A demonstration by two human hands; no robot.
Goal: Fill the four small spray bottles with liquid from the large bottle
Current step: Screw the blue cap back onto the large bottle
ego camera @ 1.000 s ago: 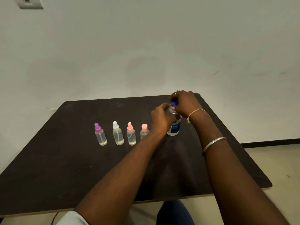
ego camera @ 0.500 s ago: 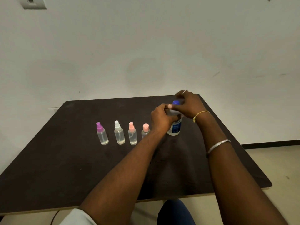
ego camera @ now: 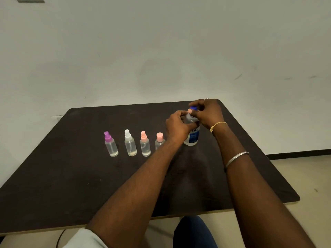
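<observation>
Several small clear spray bottles stand in a row on the dark table (ego camera: 75, 176): a purple-topped one (ego camera: 110, 144), a white-topped one (ego camera: 130, 146), a pink-topped one (ego camera: 145, 144) and a pink-capped one (ego camera: 159, 141), partly hidden behind my left forearm. To their right stands the large bottle (ego camera: 192, 137) with a white and blue label. My left hand (ego camera: 176, 127) grips its shoulder. My right hand (ego camera: 207, 111) pinches its blue cap (ego camera: 193, 108) from above.
A pale wall rises just behind the table's far edge. The table's right edge drops to a beige floor (ego camera: 304, 176). My knee in dark blue cloth (ego camera: 193, 231) shows below the near edge.
My right hand has turned on the blue cap, its fingers shifting around it. My left hand has stayed on the bottle. The small bottles have not moved.
</observation>
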